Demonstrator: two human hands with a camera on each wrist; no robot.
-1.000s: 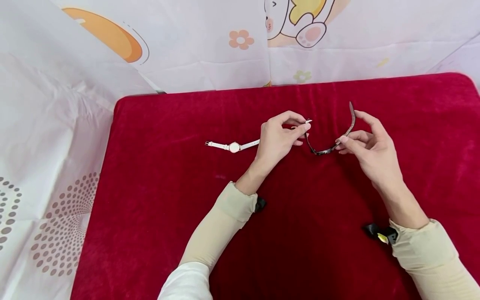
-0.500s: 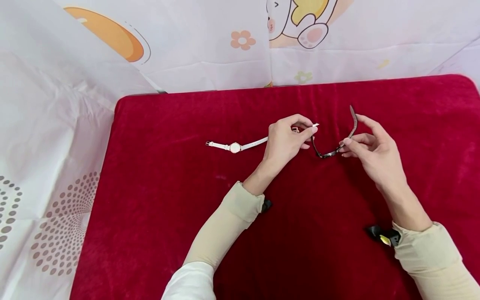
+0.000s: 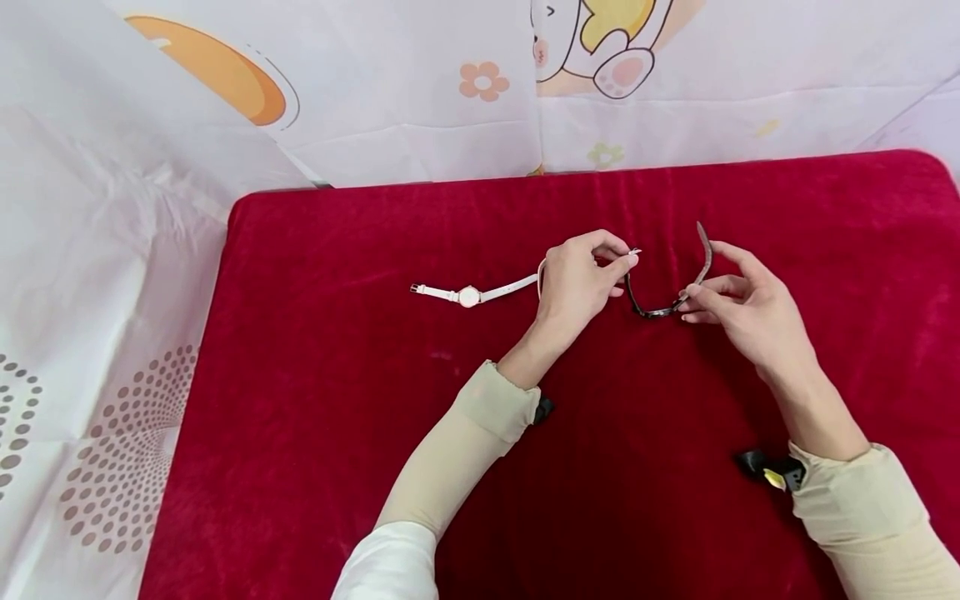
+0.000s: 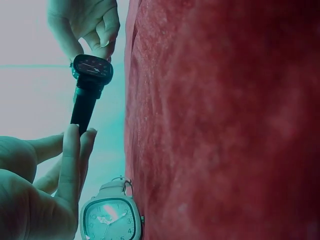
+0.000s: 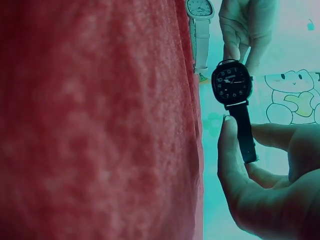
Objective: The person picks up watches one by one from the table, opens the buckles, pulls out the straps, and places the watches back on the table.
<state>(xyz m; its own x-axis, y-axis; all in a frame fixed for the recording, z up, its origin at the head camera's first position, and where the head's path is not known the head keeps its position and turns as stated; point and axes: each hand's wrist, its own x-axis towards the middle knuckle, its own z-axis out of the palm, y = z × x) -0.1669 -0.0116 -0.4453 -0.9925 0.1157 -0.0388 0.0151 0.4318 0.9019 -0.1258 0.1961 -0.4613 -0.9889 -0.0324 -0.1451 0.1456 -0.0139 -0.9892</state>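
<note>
A black wristwatch (image 3: 660,313) with a dark strap hangs in a U between the two hands, raised off the cloth. My left hand (image 3: 573,283) pinches the strap's left end between thumb and fingers. Near the case, my right hand (image 3: 753,312) holds the other strap, its free tip standing upward. In the right wrist view, the black watch face (image 5: 232,82) has a rounded-square dial with numerals. A white watch (image 3: 470,297) lies stretched out left of my left hand. A squarish white watch (image 4: 112,220) shows beside the left fingers; I cannot tell whether it is the same one.
A red velvet cloth (image 3: 315,417) covers the table, whose back edge meets a white curtain (image 3: 405,83) with cartoon prints. Another patterned curtain (image 3: 90,292) hangs along the left. Black wrist devices (image 3: 772,471) sit at the sleeves.
Both hands have shifted slightly right and toward me with the black wristwatch between them. More of the white watch's right strap shows now. That watch lies where it was.
</note>
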